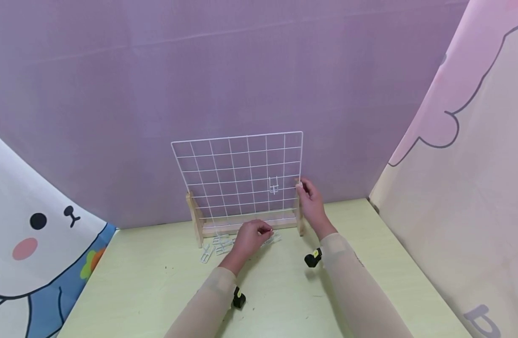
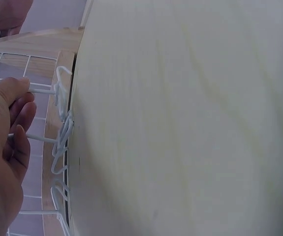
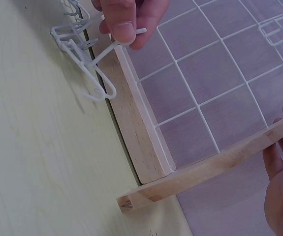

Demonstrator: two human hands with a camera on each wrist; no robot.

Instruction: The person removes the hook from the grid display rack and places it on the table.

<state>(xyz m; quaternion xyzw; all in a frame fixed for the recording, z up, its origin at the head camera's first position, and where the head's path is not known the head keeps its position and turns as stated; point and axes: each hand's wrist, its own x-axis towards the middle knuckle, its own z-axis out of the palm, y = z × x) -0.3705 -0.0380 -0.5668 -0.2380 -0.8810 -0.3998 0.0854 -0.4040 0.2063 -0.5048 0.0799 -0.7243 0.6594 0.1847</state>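
Observation:
A white wire grid panel [image 1: 236, 137] stands upright in a wooden stand [image 1: 195, 219]. My left hand [image 1: 248, 238] is low in front of it, thumb and fingertips pinching the straight end of a white wire hook [image 3: 102, 55]. The hook's bent part is among other hooks by the base bar, as the right wrist view shows. My right hand [image 1: 313, 206] grips the stand's right wooden post [image 3: 205, 169], fingers behind it, at the panel's right edge. One white hook [image 1: 274, 189] hangs on the grid near that side.
Several loose white wire hooks [image 1: 206, 254] lie on the pale wood-grain table [image 1: 166, 286] in front of the stand's base. Behind the stand hangs a purple cloth backdrop [image 1: 242, 70]. A printed cloth [image 1: 461, 197] borders the right side.

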